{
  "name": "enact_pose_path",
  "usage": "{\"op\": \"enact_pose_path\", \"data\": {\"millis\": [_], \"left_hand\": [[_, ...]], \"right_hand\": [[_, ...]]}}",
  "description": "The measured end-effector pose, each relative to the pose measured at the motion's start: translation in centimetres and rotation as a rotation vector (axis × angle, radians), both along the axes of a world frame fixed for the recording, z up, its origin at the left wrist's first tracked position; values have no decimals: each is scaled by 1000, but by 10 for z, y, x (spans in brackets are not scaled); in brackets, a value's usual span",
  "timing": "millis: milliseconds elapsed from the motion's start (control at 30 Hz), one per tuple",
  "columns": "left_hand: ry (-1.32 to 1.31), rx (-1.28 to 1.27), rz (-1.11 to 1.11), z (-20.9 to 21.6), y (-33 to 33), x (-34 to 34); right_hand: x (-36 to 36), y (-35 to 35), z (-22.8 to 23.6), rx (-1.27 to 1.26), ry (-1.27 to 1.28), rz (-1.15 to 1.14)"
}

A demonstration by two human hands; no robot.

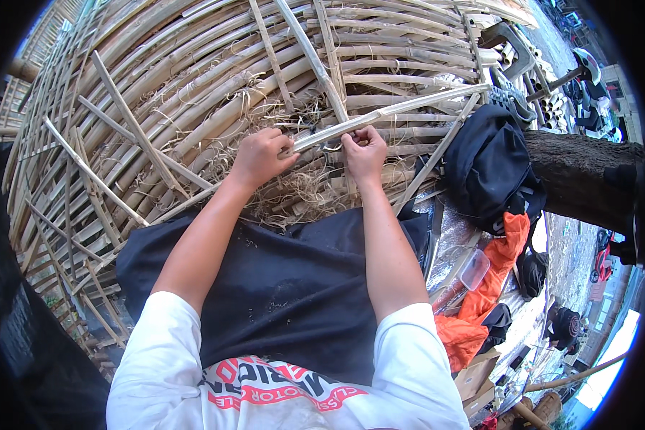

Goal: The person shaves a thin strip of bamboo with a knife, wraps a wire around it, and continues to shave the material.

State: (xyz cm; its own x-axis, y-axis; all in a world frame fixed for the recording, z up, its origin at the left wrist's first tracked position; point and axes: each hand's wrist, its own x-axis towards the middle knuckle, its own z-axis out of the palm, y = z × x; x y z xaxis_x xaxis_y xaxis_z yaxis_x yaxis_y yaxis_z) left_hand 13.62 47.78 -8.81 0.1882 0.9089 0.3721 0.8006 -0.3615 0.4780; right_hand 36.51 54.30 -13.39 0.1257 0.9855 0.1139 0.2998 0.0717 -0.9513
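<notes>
A split bamboo strip (416, 102) slants from between my hands up to the right. My left hand (260, 158) is closed at its lower left end, thumb along the strip. My right hand (365, 153) pinches the strip from below, a short way along. Something small and dark shows just behind the strip between the two hands; I cannot make out what it is. Under and around the hands lie curled bamboo shavings (294, 188). A dark cloth (287, 287) covers my lap below the forearms.
Long bamboo strips (215, 93) are stacked ahead, with loose strips (132, 122) crossing at the left. To the right sit a black backpack (491, 165), an orange cloth (473, 308), a clear plastic container (474, 269) and a thick tree trunk (580, 172).
</notes>
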Motion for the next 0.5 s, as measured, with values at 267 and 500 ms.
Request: {"op": "enact_pose_path", "data": {"millis": [267, 500], "left_hand": [[3, 21, 7, -3, -3, -7], [-4, 34, -2, -5, -4, -11]], "right_hand": [[-1, -1, 4, -28, 15, 2], [-4, -1, 3, 20, 14, 8]]}}
